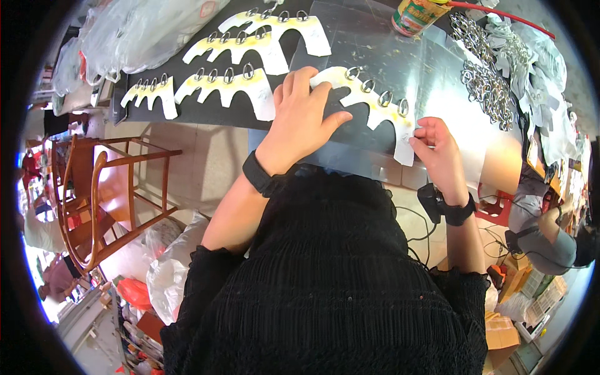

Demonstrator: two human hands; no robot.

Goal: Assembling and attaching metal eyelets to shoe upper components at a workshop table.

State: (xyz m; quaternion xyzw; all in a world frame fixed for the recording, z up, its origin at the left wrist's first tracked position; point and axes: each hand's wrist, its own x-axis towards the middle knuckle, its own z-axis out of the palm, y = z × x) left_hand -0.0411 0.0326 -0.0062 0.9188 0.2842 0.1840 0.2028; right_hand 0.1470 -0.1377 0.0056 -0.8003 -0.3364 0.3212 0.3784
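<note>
A white scalloped strip (378, 107) with yellowish patches and several oval metal rings (385, 98) along its upper edge lies in front of me. My left hand (303, 115) rests at its left end, thumb spread away from the fingers. At the strip's lower right end, my right hand (437, 147) has thumb and fingers drawn together on its edge. Similar ringed strips lie to the left: a small one (164, 100), a longer one (247, 94) beside my left hand, and overlapping ones (269, 53) farther back.
Loose metal rings (487, 94) are heaped on the dark table (369, 31) at the right, beside white strips (512, 56). A printed tub (415, 15) stands at the back. Clear plastic bags (137, 44) fill the far left. A wooden chair (100, 187) stands left; a person (544, 231) is at right.
</note>
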